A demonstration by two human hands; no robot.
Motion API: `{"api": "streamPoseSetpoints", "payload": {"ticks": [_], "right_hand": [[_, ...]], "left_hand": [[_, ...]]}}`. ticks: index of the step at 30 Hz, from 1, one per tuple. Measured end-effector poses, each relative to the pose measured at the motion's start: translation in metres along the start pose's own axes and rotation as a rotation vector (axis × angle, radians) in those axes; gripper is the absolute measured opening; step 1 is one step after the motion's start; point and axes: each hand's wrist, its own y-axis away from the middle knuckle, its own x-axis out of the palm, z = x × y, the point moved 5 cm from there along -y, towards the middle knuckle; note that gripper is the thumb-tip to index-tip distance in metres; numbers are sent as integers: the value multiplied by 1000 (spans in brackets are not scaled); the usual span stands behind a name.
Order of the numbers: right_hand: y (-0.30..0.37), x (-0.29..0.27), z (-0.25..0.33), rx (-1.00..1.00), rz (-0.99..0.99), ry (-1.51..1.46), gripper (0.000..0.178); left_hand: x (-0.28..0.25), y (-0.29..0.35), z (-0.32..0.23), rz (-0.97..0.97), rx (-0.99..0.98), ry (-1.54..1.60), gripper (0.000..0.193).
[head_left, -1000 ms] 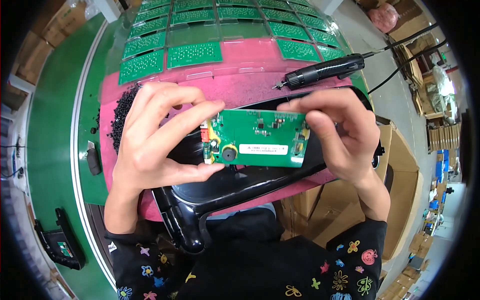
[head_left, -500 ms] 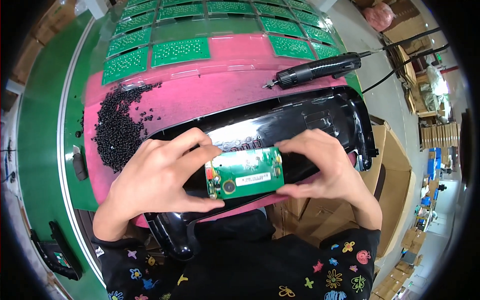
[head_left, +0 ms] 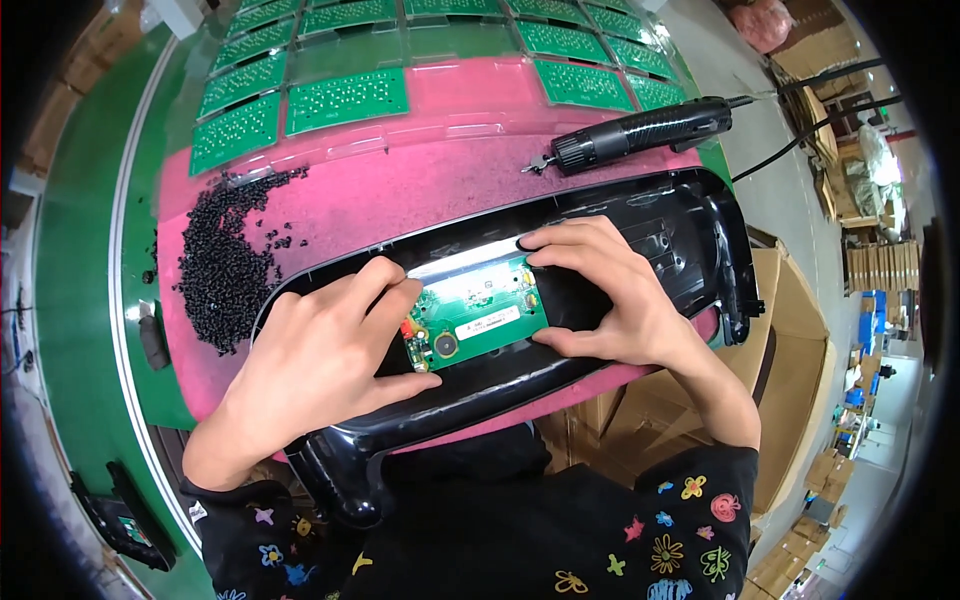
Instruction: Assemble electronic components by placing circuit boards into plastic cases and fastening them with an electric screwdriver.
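Head view, only one to go on. Small green circuit board [head_left: 478,312] sits at centre frame, lying in the recess of a long black plastic housing [head_left: 640,215] that spans a pink mat [head_left: 420,190]. Left hand [head_left: 320,365] at 8 o'clock of the board, fingers [head_left: 385,290] curled over its left edge, thumb under the lower corner: pinching the board. Right hand [head_left: 610,300] at 3 o'clock, fingertips pressed on the top right edge, thumb along the bottom edge: also gripping the board.

Handling, as judged: board is light, thin, stiff, with a round buzzer-like part and small components that look fragile. Best held by bare edges, as both hands do now, not by the components.

Electric screwdriver [head_left: 640,128] lies at 1 o'clock, well apart. Heap of black screws [head_left: 225,265] at 9 o'clock on the mat. Rows of green boards [head_left: 345,100] at 12 o'clock. Cardboard boxes [head_left: 790,400] at 4 o'clock.
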Motion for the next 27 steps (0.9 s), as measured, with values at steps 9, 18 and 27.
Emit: {"api": "streamPoseSetpoints", "payload": {"ticks": [9, 18, 27], "right_hand": [[0, 1, 0, 1, -2, 30, 64], [-2, 2, 1, 11, 8, 40, 64], [-4, 2, 6, 74, 47, 96, 63]], "left_hand": [[0, -1, 0, 16, -5, -8, 66], [-1, 1, -2, 14, -4, -33, 65], [1, 3, 0, 31, 12, -65, 66]]}}
